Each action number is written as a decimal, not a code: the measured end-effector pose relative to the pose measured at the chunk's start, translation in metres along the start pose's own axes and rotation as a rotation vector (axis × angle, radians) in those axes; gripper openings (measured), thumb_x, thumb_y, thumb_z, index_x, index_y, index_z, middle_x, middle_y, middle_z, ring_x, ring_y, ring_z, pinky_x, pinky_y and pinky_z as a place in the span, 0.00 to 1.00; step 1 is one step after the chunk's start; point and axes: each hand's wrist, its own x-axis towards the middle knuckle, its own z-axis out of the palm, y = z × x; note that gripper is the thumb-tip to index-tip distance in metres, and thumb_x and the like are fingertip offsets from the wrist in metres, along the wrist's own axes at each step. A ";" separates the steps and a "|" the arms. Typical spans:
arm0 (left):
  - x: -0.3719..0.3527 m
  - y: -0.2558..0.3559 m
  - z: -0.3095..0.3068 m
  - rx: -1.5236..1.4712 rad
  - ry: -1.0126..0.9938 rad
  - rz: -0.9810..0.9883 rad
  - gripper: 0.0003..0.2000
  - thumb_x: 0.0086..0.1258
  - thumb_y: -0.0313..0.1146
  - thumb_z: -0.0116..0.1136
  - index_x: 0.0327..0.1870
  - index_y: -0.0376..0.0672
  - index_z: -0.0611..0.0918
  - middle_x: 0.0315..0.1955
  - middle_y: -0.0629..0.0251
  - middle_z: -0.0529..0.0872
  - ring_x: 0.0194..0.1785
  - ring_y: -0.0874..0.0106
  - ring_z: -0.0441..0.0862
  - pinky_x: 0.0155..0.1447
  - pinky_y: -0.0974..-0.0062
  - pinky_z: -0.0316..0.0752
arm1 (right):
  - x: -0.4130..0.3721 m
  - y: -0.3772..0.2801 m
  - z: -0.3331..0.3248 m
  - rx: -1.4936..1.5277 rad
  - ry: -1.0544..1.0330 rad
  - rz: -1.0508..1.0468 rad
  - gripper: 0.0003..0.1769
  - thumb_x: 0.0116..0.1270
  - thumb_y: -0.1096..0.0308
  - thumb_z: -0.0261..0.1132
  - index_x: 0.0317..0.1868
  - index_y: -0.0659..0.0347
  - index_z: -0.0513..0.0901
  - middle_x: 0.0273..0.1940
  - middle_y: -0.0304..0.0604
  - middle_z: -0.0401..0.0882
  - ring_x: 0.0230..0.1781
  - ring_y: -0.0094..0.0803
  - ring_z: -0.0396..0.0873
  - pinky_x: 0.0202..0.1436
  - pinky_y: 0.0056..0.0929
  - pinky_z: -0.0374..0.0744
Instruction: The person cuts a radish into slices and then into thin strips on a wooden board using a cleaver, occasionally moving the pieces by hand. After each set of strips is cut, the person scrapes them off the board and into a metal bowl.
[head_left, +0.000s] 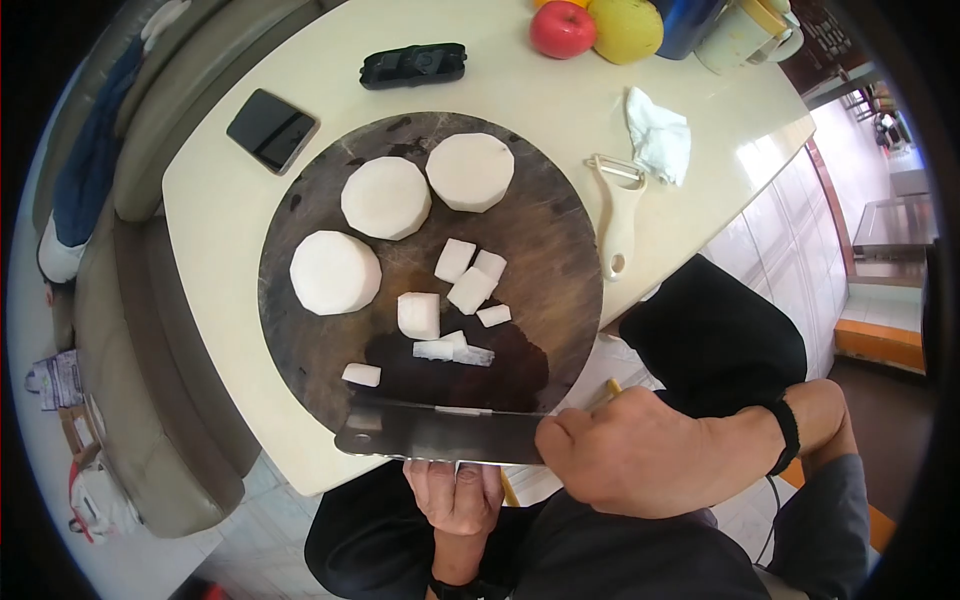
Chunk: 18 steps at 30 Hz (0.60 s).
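Note:
My right hand (640, 450) is closed around the grip of a cleaver (440, 432), whose wide blade lies across the near edge of the round wooden cutting board (560, 230). Just below the blade, my left hand (455, 495) has its fingers bent and pressed together; the blade hides the fingertips and anything under them. Three thick, peeled white radish rounds (386, 198) rest on the far and left parts of the board. Nearer the middle are several small radish blocks (418, 315) and some thin slices (453, 348). One small piece (361, 374) lies close to the blade's left end.
A white peeler (619, 215) and a crumpled tissue (658, 137) lie right of the board. Beyond it are a phone (272, 130), a black case (413, 66), a red apple (562, 29), a yellow-green fruit (627, 30) and a mug (742, 38). A sofa (165, 380) stands left.

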 end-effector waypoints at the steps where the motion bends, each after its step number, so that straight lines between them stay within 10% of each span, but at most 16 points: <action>1: 0.000 0.000 0.001 -0.007 0.012 0.003 0.12 0.55 0.19 0.58 0.42 0.32 0.84 0.42 0.50 0.83 0.47 0.47 0.82 0.57 0.45 0.73 | -0.002 0.000 -0.001 -0.002 -0.002 -0.004 0.09 0.48 0.73 0.64 0.27 0.71 0.76 0.20 0.49 0.74 0.20 0.37 0.80 0.17 0.31 0.75; 18: 0.018 0.000 -0.012 -0.080 0.030 -0.019 0.10 0.55 0.18 0.62 0.39 0.33 0.83 0.40 0.51 0.83 0.43 0.49 0.80 0.52 0.54 0.75 | -0.006 -0.003 0.006 0.054 0.000 0.083 0.12 0.47 0.74 0.65 0.31 0.72 0.75 0.24 0.52 0.77 0.22 0.44 0.82 0.22 0.36 0.78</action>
